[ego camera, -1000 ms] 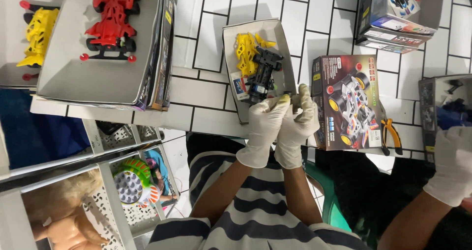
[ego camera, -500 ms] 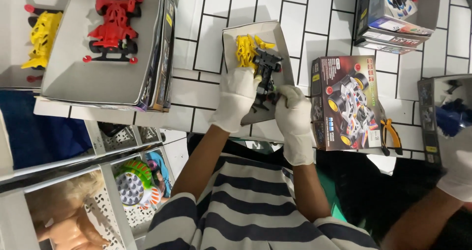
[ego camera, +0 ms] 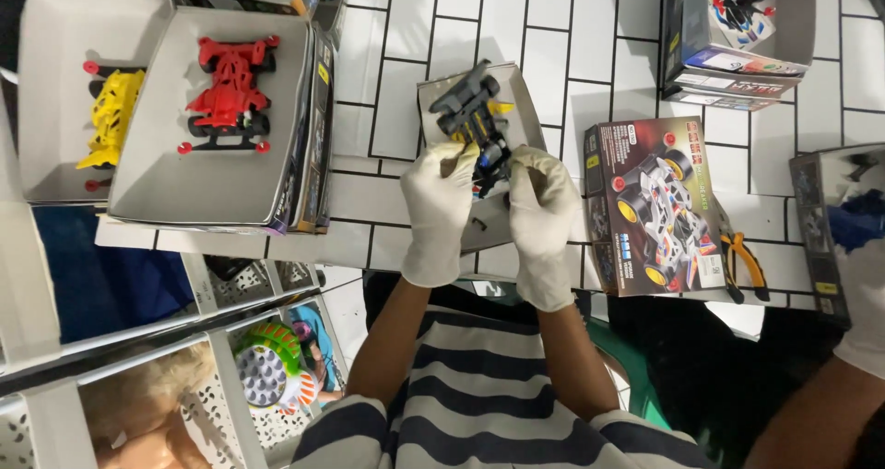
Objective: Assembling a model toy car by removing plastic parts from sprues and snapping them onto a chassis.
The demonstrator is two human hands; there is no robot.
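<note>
Left hand: the white-gloved left hand point(ego camera: 441, 206) has its grip pinched on the near end of the dark grey and black toy car chassis with yellow parts point(ego camera: 472, 118), fingers curled against its left side.
Right hand: the white-gloved right hand point(ego camera: 544, 220) has its grip pinched on the same chassis from the right, thumb and fingertips meeting at its near end, just beside the left hand.
Toy car chassis: held up between both hands, tilted, its far end pointing away from the person, above the open shallow grey cardboard tray point(ego camera: 516, 95).
Grey tray: lies on the white-tiled worktop with dark grout lines point(ego camera: 590, 26), mostly hidden by the hands; a small dark part shows on its floor near the hands.
Printed box: the flat dark cardboard box with a racing-car picture point(ego camera: 654, 206) lies just right of the right hand.
Pliers: the orange-handled pliers point(ego camera: 745, 261) lie against the printed box's right edge.
Left boxes: the red plastic toy car frame point(ego camera: 229, 91) sits in an open grey box; the yellow plastic toy car frame point(ego camera: 109, 118) sits in another box beside it, both well apart from the hands.
Far right: another person's white-gloved hand point(ego camera: 862, 294) is at the edge of the view, near a dark box with something blue inside point(ego camera: 853, 215).
Far boxes: stacked printed cartons point(ego camera: 737, 45) lie at the top right.
</note>
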